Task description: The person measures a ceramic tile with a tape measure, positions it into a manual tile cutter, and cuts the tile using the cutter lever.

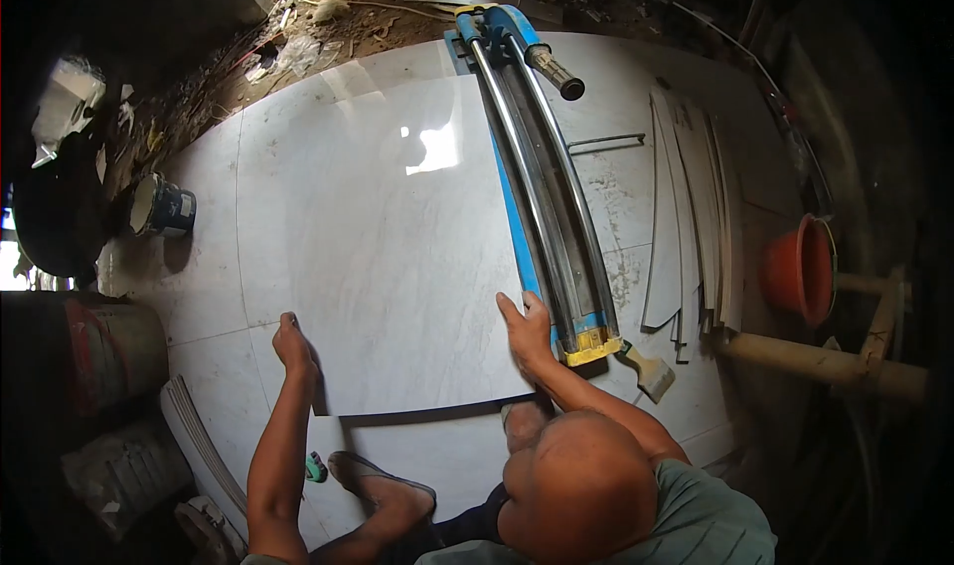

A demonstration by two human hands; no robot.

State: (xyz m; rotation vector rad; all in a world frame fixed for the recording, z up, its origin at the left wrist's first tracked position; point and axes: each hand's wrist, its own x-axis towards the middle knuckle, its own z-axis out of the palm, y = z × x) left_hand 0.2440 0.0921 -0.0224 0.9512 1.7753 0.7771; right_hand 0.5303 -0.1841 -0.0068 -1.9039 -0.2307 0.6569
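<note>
Large tile (393,257) mid-frame, near edge apparently raised. Left hand (292,346) curled on left edge (fingertips mostly hidden); right hand (528,333) half-open, pinching right edge beside tile cutter (545,182). Uneven grip could swing tile into cutter, chipping edge.

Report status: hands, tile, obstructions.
Left hand and right hand at opposite side edges of the large tile. Tile alongside the cutter's rails. Brush at cutter's near end, off the tile.
</note>
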